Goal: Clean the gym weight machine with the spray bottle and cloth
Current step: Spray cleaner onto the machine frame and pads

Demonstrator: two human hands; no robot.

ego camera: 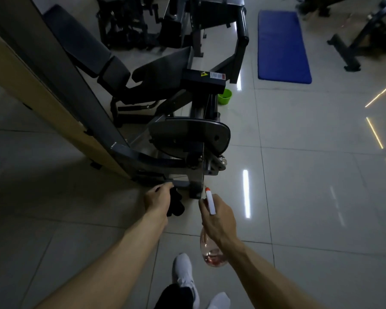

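The dark grey weight machine (pixel 165 121) fills the centre and left of the head view, its low base frame just ahead of my hands. My left hand (pixel 157 202) grips a black cloth (pixel 176 205) that hangs down beside the base bar. My right hand (pixel 218 216) is wrapped around a clear spray bottle (pixel 211 253) with a little pinkish liquid in the bottom. Its white sprayer head has an orange nozzle tip (pixel 207 189) that points at the machine's base.
A green bucket (pixel 225 96) stands on the tiled floor behind the machine. A blue mat (pixel 282 46) lies at the upper right, with other dark gym equipment around it. A tan panel (pixel 31 90) runs along the left. My white shoes (pixel 184 273) are at the bottom.
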